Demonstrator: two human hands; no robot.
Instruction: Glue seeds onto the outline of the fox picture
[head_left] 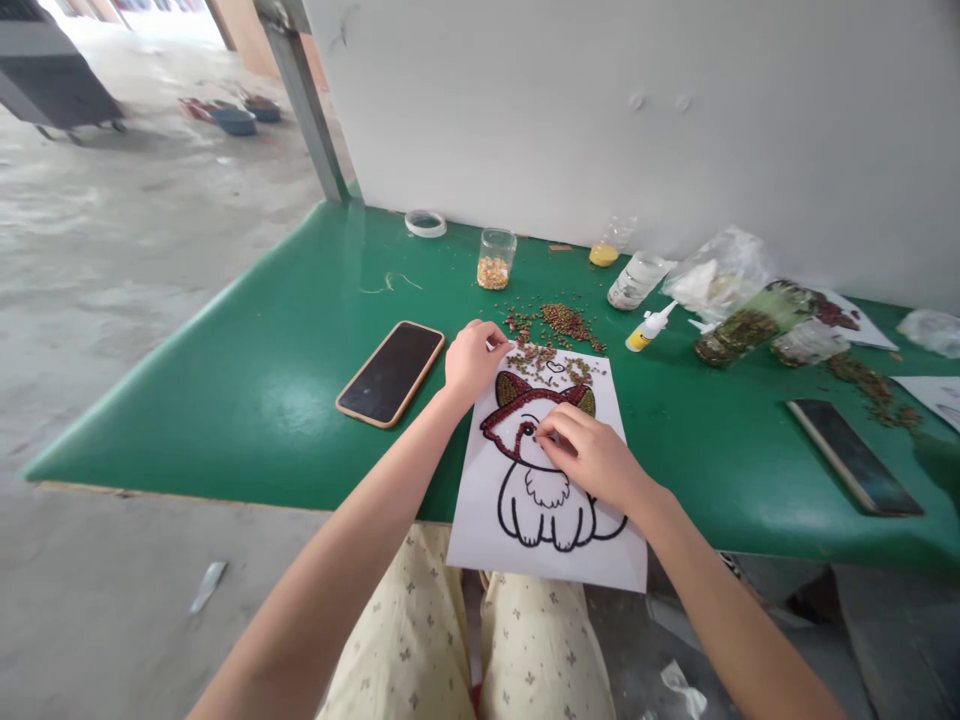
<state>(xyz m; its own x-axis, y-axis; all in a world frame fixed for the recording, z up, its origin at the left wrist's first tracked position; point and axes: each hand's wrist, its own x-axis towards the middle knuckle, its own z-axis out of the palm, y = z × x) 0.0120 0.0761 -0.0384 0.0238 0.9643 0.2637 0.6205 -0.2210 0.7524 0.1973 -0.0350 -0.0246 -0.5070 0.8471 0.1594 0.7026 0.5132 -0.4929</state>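
Note:
A white sheet of paper (480, 530) with a black-outlined animal drawing lies at the table's front edge, its lower part jutting past it. Dark red pieces cover the forehead and cheek edge; green ones fill the ears. My left hand (474, 358) rests by the sheet's upper left corner, fingers curled together beside loose seeds (534, 362). Over the animal's face, the thumb and forefinger of my right hand (589, 455) are pinched near the eye. Anything within either pinch is too small or hidden to make out. A mixed red and green seed pile (566, 322) lies just beyond the sheet.
Left of the sheet lies a phone (391, 373); another phone (855, 455) is at right. Behind stand a cup of corn kernels (496, 262) and a tape roll (425, 223). A glue bottle (651, 328), a tipped jar (754, 322) and plastic bags (724, 265) lie right.

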